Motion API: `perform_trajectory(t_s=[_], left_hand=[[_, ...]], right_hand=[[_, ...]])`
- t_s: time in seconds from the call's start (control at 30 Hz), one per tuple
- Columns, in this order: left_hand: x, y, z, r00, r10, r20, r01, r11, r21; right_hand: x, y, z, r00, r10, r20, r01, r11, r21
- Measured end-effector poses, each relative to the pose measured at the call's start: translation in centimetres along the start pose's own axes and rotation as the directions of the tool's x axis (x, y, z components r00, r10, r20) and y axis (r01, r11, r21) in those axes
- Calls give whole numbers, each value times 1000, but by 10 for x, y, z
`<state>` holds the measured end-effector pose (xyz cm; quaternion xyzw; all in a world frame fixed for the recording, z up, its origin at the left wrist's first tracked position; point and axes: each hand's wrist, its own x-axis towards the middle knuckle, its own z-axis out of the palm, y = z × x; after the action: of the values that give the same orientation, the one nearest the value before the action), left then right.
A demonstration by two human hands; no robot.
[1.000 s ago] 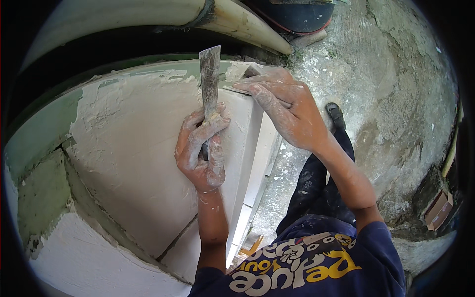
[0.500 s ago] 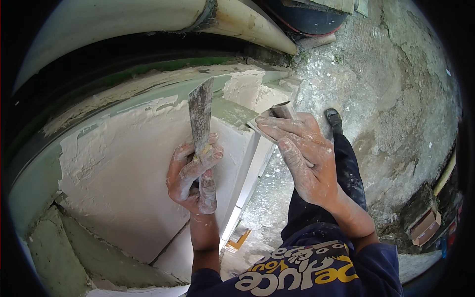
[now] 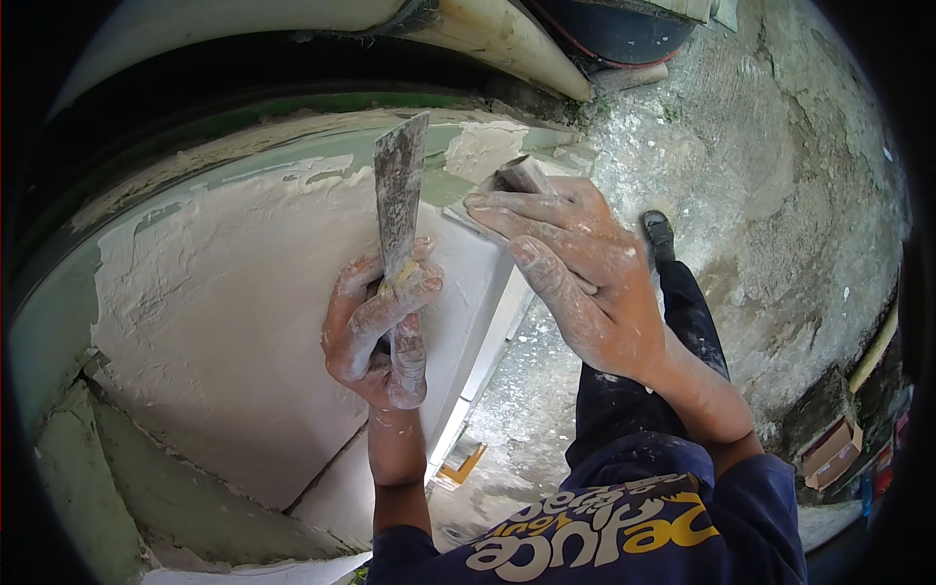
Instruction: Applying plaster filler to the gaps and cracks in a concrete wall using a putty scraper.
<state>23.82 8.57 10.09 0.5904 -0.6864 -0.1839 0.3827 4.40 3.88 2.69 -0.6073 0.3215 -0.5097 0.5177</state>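
My left hand (image 3: 378, 331) is closed around a putty knife (image 3: 398, 190), whose smeared metal blade points up and away from me. Dried white filler coats the fingers of both hands. In my right hand (image 3: 600, 283) is a flat metal plastering blade with a rolled grip (image 3: 527, 175); my fingers lie along it and hide most of the plate. That blade is over the edge of a pale green surface, and I cannot tell whether it touches. Below my hands a broad patch of white filler (image 3: 234, 302) covers much of the surface, with rough, ridged borders.
A large pale pipe (image 3: 487, 44) runs across the top, next to a dark round container (image 3: 614, 34). Stained concrete floor (image 3: 760, 195) stretches to the right, where a cardboard box (image 3: 834, 453) lies. A yellow-orange object (image 3: 461, 466) is on the floor below the ledge.
My right hand has moved left and a little up with the plastering blade, closer to the putty knife. The putty knife's tip has risen slightly, and the view has shifted a little.
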Motion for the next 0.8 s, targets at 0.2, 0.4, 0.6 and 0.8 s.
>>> perform_trajectory(t_s=[0.2, 0.4, 0.6, 0.8], left_hand=[[6, 3, 0, 998, 32, 52, -32, 999, 14], [-1, -2, -7, 997, 50, 56, -50, 999, -10], [-1, -2, -2, 999, 45, 25, -44, 999, -20], [2, -1, 0, 998, 53, 36, -53, 999, -7]], right_hand=[[-8, 22, -4, 990, 140, -11, -140, 984, -108], [-29, 5, -2, 990, 73, -117, -92, 982, -166], [-9, -2, 3, 993, 73, -93, -86, 987, -138], [-18, 14, 12, 970, 185, -160, -201, 976, -89]])
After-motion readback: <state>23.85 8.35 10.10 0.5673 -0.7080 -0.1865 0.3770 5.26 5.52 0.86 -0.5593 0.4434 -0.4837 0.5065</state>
